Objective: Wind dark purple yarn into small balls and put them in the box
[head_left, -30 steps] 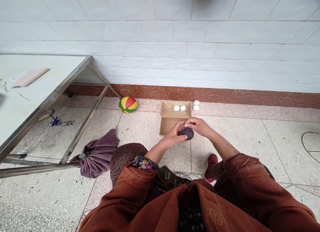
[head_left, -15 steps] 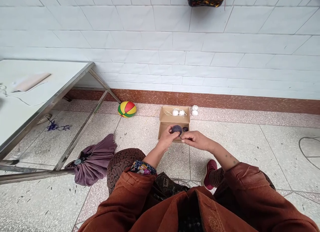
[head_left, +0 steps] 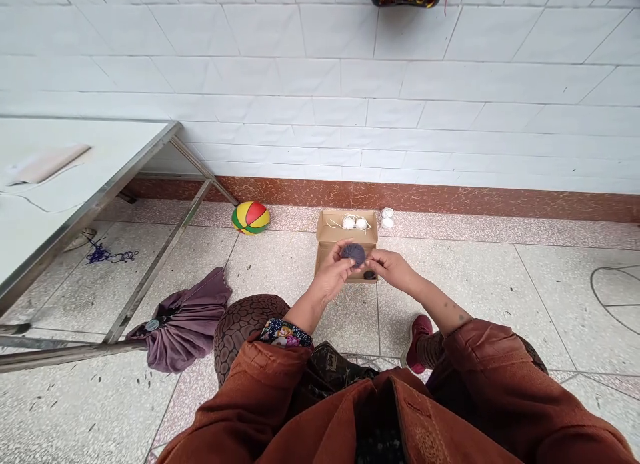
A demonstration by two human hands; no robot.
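Observation:
A dark grey ball of yarn (head_left: pixel 353 254) is gripped in my left hand (head_left: pixel 333 271), above an open cardboard box (head_left: pixel 326 252) on the floor. Close beside it, the fingers of my right hand (head_left: pixel 393 269) are pinched together at the ball's right side, on what looks like its yarn strand; the strand itself is hardly visible. Inside the box, under my right fingers, lies a smaller dark ball (head_left: pixel 370 275). Two white yarn balls (head_left: pixel 349 222) with loose ends rest on the raised lid. More white balls (head_left: pixel 387 217) sit just right of the box.
A colourful ball (head_left: pixel 251 218) lies by the wall near a metal-framed table (head_left: pixel 135 154). A purple folded umbrella (head_left: pixel 187 324) leans at the table's lower bar. Tangled blue yarn (head_left: pixel 107 254) is under the table. A thin cable (head_left: pixel 595 294) loops at the far right.
My right hand has shifted up to the ball's right side from below it. The left hand has turned slightly, showing more of the ball. The whole view has moved a little.

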